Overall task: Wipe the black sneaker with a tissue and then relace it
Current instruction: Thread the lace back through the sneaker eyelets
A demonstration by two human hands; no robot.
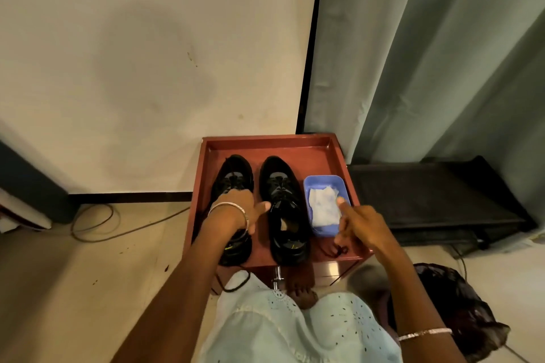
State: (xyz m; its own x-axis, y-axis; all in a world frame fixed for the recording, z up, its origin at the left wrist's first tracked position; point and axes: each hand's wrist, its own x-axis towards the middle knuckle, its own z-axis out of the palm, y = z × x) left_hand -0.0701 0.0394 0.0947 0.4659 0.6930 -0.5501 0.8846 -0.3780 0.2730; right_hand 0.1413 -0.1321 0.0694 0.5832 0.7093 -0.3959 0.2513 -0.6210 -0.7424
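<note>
A red tray [312, 162] tops a low cabinet, and the pair stands on it side by side, toes to the far edge: the left sneaker [236, 174] under the left hand [236, 203], the right sneaker [283, 186] just beside it with its mouth gaping. Each looks light enough for one hand, with a stiff sole and a soft, glossy upper that may slide under pressure, so the heel or the sole edge seems the surest hold. The left hand lies over the left sneaker's laces, thumb stuck out to the right; its fingers are hidden, so I cannot tell whether they grip. At the right of the tray sits a blue tub [324, 177] holding the tissue [323, 203], thin, limp and easy to tear, best pinched at a corner. The right hand [362, 224] reaches over it, forefinger straight at the tissue's right edge, pinching nothing yet. Near it lies a dark lace [330, 249], floppy and loosely heaped.
</note>
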